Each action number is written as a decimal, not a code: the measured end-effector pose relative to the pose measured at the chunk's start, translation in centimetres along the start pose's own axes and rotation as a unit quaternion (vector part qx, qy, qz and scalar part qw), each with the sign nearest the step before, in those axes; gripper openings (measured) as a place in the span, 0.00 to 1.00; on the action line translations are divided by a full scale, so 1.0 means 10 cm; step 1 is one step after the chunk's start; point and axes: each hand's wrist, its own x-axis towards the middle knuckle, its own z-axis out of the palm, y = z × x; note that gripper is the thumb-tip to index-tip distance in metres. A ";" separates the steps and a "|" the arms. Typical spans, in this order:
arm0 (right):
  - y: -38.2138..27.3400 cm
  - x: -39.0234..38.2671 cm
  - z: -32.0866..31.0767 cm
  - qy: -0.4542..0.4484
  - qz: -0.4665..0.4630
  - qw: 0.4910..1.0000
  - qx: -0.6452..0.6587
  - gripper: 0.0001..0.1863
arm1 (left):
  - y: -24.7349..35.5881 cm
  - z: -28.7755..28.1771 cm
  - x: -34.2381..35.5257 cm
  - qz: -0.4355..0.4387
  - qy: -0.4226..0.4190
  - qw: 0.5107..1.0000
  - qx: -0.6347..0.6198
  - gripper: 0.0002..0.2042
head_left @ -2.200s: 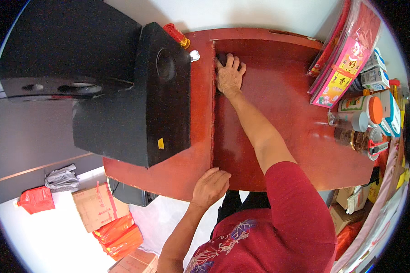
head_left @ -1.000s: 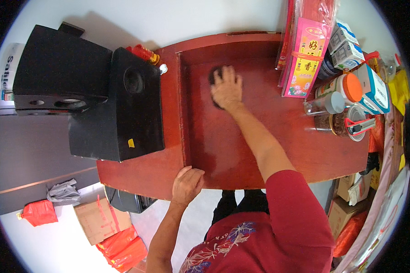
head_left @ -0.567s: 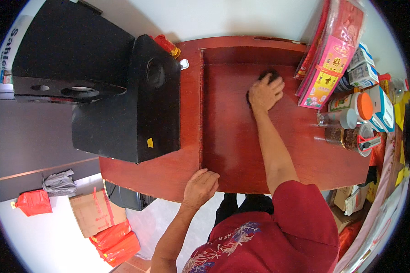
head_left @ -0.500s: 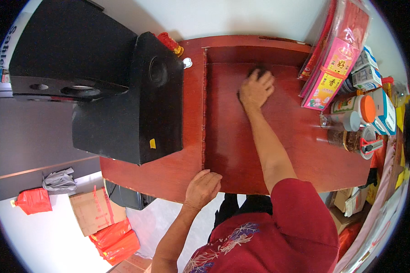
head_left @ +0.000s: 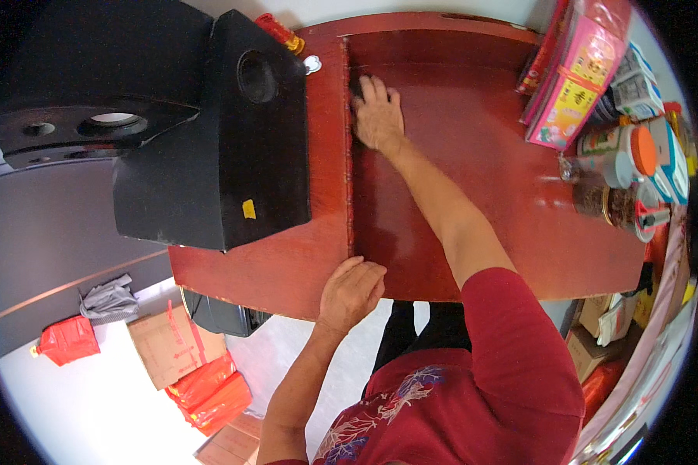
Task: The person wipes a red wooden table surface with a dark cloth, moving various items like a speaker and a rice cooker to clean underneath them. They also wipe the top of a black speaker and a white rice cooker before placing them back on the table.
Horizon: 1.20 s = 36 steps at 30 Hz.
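My right hand (head_left: 378, 116) lies palm down on the red wooden table (head_left: 473, 147), at the far end of the raised ridge (head_left: 348, 178) that runs across the top. A dark cloth (head_left: 358, 83) shows under its fingertips, mostly hidden by the hand. My left hand (head_left: 352, 293) rests on the table's near edge, fingers curled over it just beside the ridge's near end. A black speaker box (head_left: 240, 132) stands on the table's left part, close to my right hand.
Pink and red packets (head_left: 574, 77), jars and tins (head_left: 628, 163) crowd the table's right side. A second black speaker (head_left: 93, 85) lies further left. Cardboard boxes (head_left: 167, 345) and red bags (head_left: 213, 395) sit on the floor at lower left.
My right hand has slid with the cloth from the table's far right middle to the far end of the ridge by the speaker. My left hand has stayed on the near edge.
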 end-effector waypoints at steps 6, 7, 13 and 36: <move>-0.53 -1.37 0.25 0.053 0.002 0.998 0.015 0.22 | 0.04 0.00 0.05 0.012 0.031 0.999 -0.009 0.07; -0.64 -1.67 0.27 0.051 0.002 0.999 0.016 0.23 | 0.07 0.00 0.07 0.012 0.038 0.999 -0.011 0.07; -1.09 -2.94 0.22 -0.062 -0.056 0.996 0.044 0.29 | 0.08 0.04 0.01 0.047 -0.012 0.997 0.066 0.06; 1.96 -4.12 -0.22 0.271 0.578 0.748 -0.184 0.23 | 0.03 0.12 -0.07 0.102 -0.034 0.978 0.176 0.04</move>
